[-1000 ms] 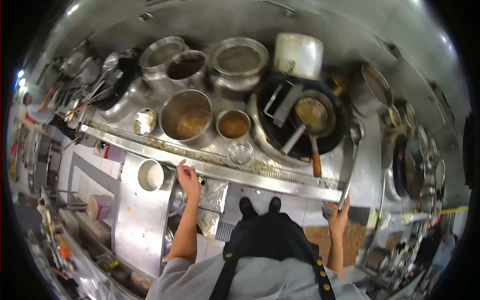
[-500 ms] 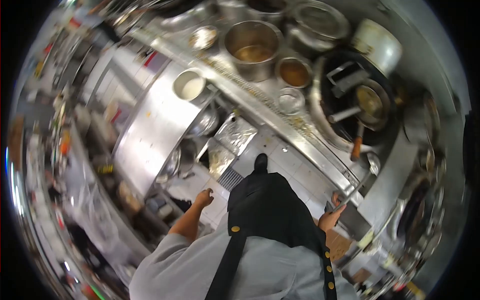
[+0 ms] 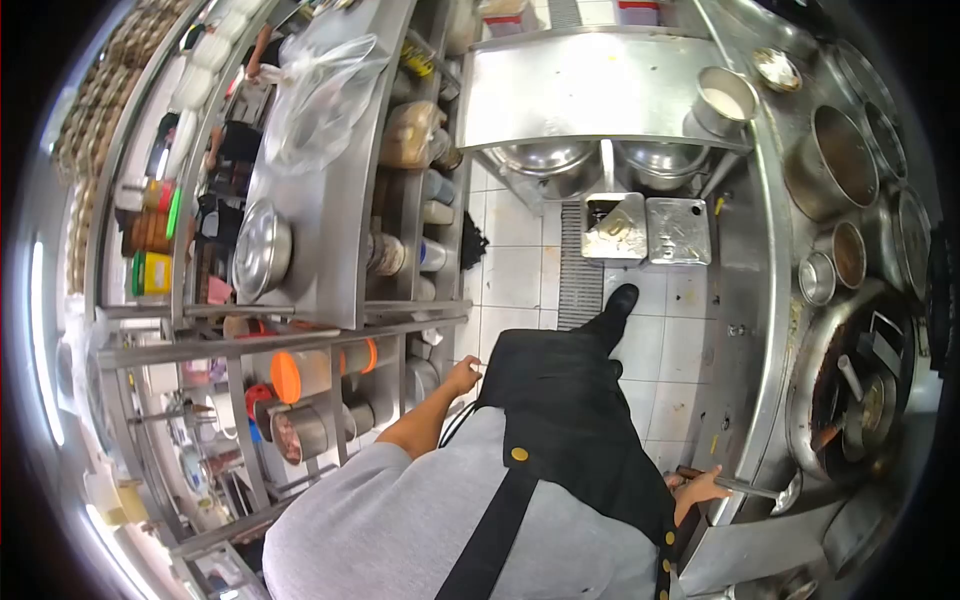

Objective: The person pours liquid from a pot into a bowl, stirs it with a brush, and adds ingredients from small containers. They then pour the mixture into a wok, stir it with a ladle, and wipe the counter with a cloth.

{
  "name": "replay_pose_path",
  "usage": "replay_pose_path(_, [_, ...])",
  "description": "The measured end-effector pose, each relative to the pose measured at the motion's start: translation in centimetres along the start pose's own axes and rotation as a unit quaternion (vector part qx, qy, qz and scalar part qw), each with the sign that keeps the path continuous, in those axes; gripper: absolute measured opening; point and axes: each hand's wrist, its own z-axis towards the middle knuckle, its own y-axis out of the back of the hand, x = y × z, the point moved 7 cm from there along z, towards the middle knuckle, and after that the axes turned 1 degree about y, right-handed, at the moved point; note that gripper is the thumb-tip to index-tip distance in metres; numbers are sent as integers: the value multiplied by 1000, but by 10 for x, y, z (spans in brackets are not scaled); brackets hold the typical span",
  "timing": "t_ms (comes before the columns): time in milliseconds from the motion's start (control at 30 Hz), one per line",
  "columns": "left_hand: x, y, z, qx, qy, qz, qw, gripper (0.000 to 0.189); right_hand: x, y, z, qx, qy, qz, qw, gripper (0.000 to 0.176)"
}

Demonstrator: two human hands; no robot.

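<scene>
My left hand (image 3: 463, 376) hangs at my side over the floor, holding nothing, its fingers loosely bent and a little apart. My right hand (image 3: 703, 487) is closed around the handle of a metal ladle (image 3: 788, 494), low at the front end of the stove counter. The ladle's round bowl points right, over the counter's edge. Beyond it, a large dark wok (image 3: 822, 405) holds a strainer (image 3: 874, 410) and a metal piece with a handle.
Pots (image 3: 832, 165) line the stove counter (image 3: 775, 250) on the right. A steel table (image 3: 580, 85) with a white-filled pot (image 3: 727, 98) stands ahead, square trays (image 3: 678, 232) below it. Shelves (image 3: 335, 345) run along the left. Parts of other people show at upper left.
The view has turned, so the stove counter now runs along the right side and the steel table lies straight ahead. The ladle stays in my right hand and now lies nearly level.
</scene>
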Motion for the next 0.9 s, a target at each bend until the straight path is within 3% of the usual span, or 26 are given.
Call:
replay_pose_path(67, [23, 8, -12, -5, 24, -10, 1000, 39, -11, 1, -1, 20, -75, 40, 996, 87])
replay_pose_path(133, [52, 25, -4, -74, 11, -64, 995, 45, 8, 2, -18, 10, -57, 45, 997, 86])
replay_pose_path(200, [61, 44, 5, -87, 38, -114, 989, 48, 6, 4, -22, -3, -42, 54, 998, 86])
replay_pose_path(267, [61, 71, 22, -100, 62, -160, 980, 50, -28, 9, -11, -14, -104, 156, 982, 89])
replay_pose_path(300, [52, 93, 33, -174, -12, -59, 983, 53, -51, 15, -5, -16, -104, 155, 982, 89])
replay_pose_path(333, [40, 114, 45, -244, -87, 43, 965, 56, -85, 14, -7, 12, -179, 222, 958, 89])
replay_pose_path(367, [36, 130, 65, -241, -90, 44, 965, 56, -126, 13, -7, 39, -252, 288, 923, 89])
replay_pose_path(433, [20, 168, 111, -279, -113, -9, 953, 56, -216, 22, -8, 185, -308, 235, 903, 82])
replay_pose_path(467, [1, 194, 125, -293, -96, -11, 951, 56, -224, 21, -22, 177, -309, 235, 904, 82])
replay_pose_path(500, [-23, 218, 142, -305, -79, -14, 949, 56, -234, 21, -47, 207, -337, 116, 911, 74])
replay_pose_path(567, [-35, 257, 206, -370, -170, 15, 913, 52, -247, 27, -104, 255, -382, -129, 879, 60])
replay_pose_path(600, [-40, 277, 241, -378, -207, 69, 900, 50, -250, 24, -125, 247, -384, -132, 880, 60])
replay_pose_path(633, [-43, 294, 272, -386, -241, 121, 882, 49, -244, 11, -146, 353, -292, -276, 845, 57])
replay_pose_path(667, [-51, 313, 292, -357, -209, 132, 901, 47, -241, -5, -164, 446, -192, -410, 772, 55])
replay_pose_path(700, [-58, 329, 308, -327, -178, 143, 917, 46, -244, -17, -169, 442, -196, -415, 770, 55])
replay_pose_path(733, [-44, 339, 331, -321, -173, 144, 920, 46, -251, -21, -177, 415, -318, -327, 787, 54])
replay_pose_path(767, [-15, 356, 350, -335, -74, 120, 932, 50, -256, -27, -186, 379, -431, -232, 786, 54])
replay_pose_path(800, [11, 367, 365, -350, 26, 94, 932, 53, -250, -42, -191, 390, -298, -311, 814, 48])
replay_pose_path(833, [11, 371, 372, -351, 31, 94, 931, 53, -246, -53, -194, 392, -298, -314, 812, 48])
replay_pose_path(900, [10, 393, 378, -444, 102, 145, 878, 63, -239, -81, -197, 392, -283, -295, 824, 50])
